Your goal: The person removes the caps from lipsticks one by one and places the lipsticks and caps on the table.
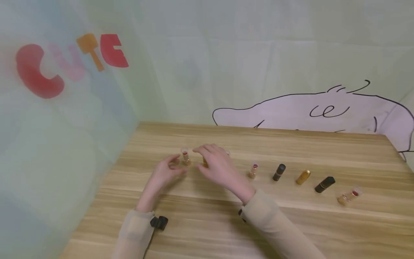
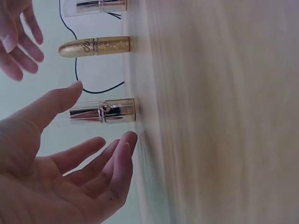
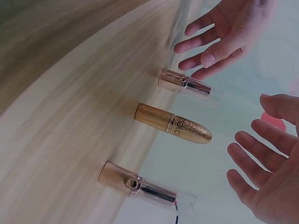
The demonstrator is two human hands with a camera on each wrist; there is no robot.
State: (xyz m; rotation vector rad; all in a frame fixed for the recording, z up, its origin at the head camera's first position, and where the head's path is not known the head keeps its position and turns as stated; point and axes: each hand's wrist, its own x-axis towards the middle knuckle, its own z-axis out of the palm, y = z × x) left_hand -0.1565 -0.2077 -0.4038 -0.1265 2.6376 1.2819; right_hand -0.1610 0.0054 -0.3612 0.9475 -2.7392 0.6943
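Note:
A lipstick with a clear cap and a rose-gold base (image 1: pixel 185 158) stands upright at the left end of a row. Close beside it, my left hand (image 1: pixel 164 173) has its thumb and fingers spread apart, with nothing held. My right hand (image 1: pixel 217 164) hovers by a bullet-shaped gold lipstick (image 3: pixel 173 123), its fingers loosely bent and apart from the tube. In the head view that hand mostly hides the gold tube. Another clear-capped lipstick (image 3: pixel 140 185) stands on the gold one's other side, nearly covered by the right hand in the head view.
Farther right on the wooden table (image 1: pixel 200 230) the row continues: a clear-capped lipstick (image 1: pixel 253 171), a black tube (image 1: pixel 279 172), a gold lipstick (image 1: pixel 303 177), another black tube (image 1: pixel 325 184) and a tilted-looking clear-capped lipstick (image 1: pixel 348 196). A printed cloth wall (image 1: pixel 200 79) borders the table's back and left.

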